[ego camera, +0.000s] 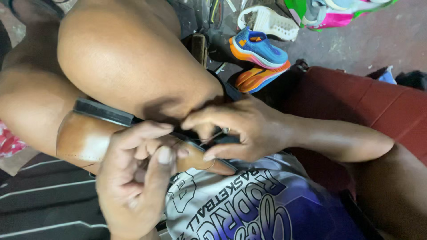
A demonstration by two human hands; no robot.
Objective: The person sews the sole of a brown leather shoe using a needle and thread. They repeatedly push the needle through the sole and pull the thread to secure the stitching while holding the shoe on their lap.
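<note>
A brown leather shoe (pixel 82 138) with a black heel and sole lies on its side across my lap, under my bent knee (pixel 124 58). My left hand (pixel 133 178) wraps around the shoe's middle, thumb up. My right hand (pixel 235 129) comes in from the right and rests on the shoe's front part. Its fingers pinch a thin metal needle-like tool (pixel 215 135) at the edge of the sole. The shoe's toe (pixel 220 167) pokes out below the right hand.
A pair of blue and orange sports shoes (pixel 258 55) lies on the floor beyond my knee, with a white-soled shoe (pixel 267 22) behind them. A dark red seat cushion (pixel 356 98) sits at the right. My white and purple shirt (pixel 249 209) fills the bottom.
</note>
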